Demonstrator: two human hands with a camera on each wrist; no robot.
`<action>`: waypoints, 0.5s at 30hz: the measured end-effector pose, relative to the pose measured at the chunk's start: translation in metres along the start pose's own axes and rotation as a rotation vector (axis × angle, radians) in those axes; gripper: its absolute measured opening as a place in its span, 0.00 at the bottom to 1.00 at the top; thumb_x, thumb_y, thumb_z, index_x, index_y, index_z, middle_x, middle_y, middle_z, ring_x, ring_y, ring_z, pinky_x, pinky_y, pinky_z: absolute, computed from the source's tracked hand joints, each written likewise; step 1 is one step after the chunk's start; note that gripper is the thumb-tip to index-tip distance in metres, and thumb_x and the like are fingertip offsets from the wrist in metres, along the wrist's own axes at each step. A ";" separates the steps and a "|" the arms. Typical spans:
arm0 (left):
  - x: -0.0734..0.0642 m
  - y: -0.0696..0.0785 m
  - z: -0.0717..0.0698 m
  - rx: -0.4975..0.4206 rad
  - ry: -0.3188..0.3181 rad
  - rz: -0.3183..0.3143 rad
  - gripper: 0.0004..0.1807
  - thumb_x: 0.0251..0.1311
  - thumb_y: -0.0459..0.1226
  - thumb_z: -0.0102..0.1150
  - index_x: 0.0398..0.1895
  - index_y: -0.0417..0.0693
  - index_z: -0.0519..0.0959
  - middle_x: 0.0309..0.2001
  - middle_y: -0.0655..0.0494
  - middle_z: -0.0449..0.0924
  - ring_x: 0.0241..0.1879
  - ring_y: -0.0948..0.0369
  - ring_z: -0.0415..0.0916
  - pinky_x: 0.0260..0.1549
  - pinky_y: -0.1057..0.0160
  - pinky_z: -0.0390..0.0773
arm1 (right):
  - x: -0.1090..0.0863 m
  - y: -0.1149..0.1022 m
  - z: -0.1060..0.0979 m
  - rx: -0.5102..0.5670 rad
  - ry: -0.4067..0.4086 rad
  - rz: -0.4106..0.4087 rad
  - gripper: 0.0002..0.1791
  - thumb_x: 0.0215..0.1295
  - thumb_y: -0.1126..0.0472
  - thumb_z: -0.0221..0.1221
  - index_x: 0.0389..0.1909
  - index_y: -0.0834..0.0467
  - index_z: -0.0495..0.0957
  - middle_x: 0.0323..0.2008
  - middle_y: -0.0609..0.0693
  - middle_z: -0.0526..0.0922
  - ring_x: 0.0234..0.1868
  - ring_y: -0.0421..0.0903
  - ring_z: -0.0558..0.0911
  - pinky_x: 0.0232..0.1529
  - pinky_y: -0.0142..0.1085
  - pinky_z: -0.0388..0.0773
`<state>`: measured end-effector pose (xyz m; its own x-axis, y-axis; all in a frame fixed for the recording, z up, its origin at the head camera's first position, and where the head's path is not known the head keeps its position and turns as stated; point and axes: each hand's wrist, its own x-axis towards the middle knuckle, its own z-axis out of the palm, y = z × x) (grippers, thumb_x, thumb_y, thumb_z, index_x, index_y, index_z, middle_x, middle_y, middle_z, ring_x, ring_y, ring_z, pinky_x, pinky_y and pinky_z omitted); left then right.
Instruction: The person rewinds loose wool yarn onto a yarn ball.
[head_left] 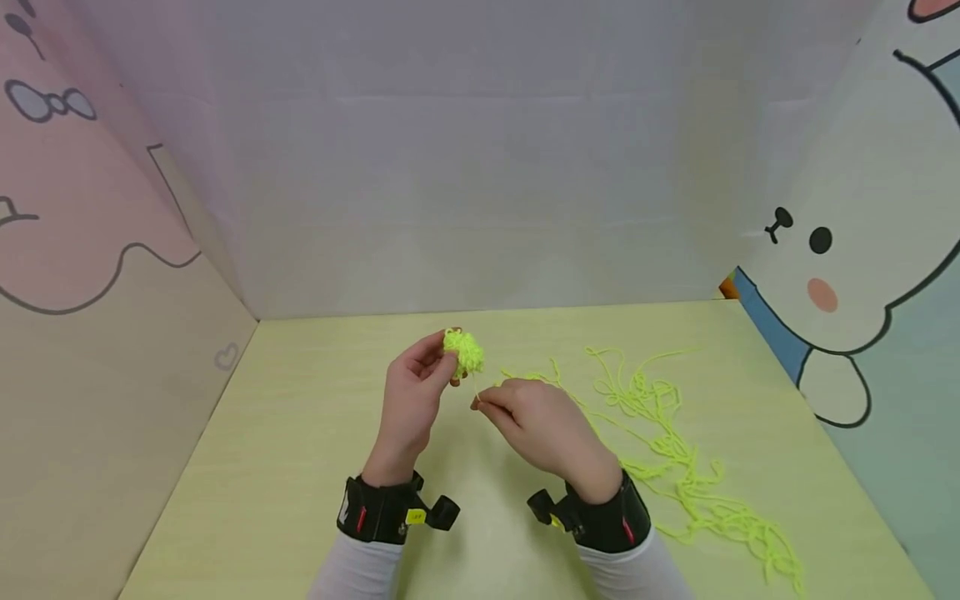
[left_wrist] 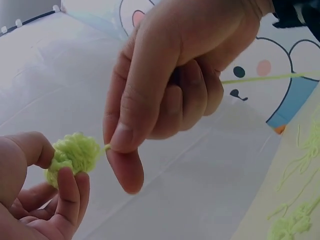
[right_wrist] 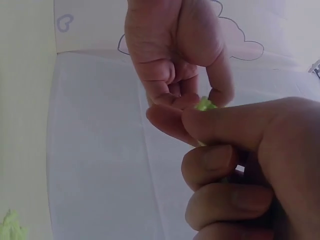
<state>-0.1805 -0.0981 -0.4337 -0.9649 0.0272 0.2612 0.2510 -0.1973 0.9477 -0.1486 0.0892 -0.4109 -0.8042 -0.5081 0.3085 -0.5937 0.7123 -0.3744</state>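
Between the thumb and fingers of my left hand [head_left: 408, 392] is a small wound ball of neon yellow-green yarn [head_left: 465, 352], held above the table. Looped strands cover the ball [left_wrist: 75, 155] in the left wrist view. My right hand [head_left: 543, 421], just right of it, pinches the strand that comes off the ball between thumb and index finger. The other right fingers are curled, and the yarn strand [left_wrist: 270, 78] runs out behind them. In the right wrist view, my right hand [right_wrist: 235, 165] hides most of the ball.
Loose, tangled yarn [head_left: 682, 458] spreads over the right side of the pale yellow table [head_left: 247, 483]. A white sheet [head_left: 480, 167] stands behind the table. Panels with cartoon figures flank it, a pink one [head_left: 75, 183] left and a bear-like one [head_left: 847, 250] right.
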 end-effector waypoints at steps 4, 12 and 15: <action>0.001 -0.004 0.000 0.102 0.019 0.047 0.18 0.67 0.33 0.60 0.58 0.41 0.77 0.44 0.43 0.79 0.35 0.54 0.77 0.32 0.71 0.81 | -0.003 -0.002 -0.008 -0.012 -0.003 -0.013 0.07 0.70 0.53 0.59 0.38 0.45 0.86 0.27 0.34 0.79 0.25 0.33 0.72 0.26 0.31 0.74; 0.002 -0.007 0.002 0.338 0.044 0.140 0.16 0.63 0.35 0.63 0.55 0.47 0.81 0.39 0.50 0.81 0.33 0.58 0.78 0.29 0.71 0.80 | -0.008 -0.003 -0.018 -0.007 0.027 -0.097 0.05 0.69 0.55 0.60 0.38 0.46 0.85 0.27 0.35 0.78 0.25 0.34 0.72 0.26 0.32 0.74; 0.001 -0.009 0.003 0.412 -0.001 0.171 0.16 0.63 0.34 0.64 0.55 0.49 0.81 0.39 0.52 0.81 0.33 0.60 0.78 0.28 0.69 0.80 | -0.009 -0.001 -0.021 -0.008 0.100 -0.126 0.05 0.69 0.56 0.60 0.38 0.48 0.85 0.26 0.36 0.77 0.24 0.34 0.70 0.23 0.31 0.73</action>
<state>-0.1838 -0.0937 -0.4409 -0.9067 0.0293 0.4208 0.4173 0.2081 0.8846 -0.1399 0.1030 -0.3953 -0.7159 -0.5436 0.4381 -0.6893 0.6501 -0.3198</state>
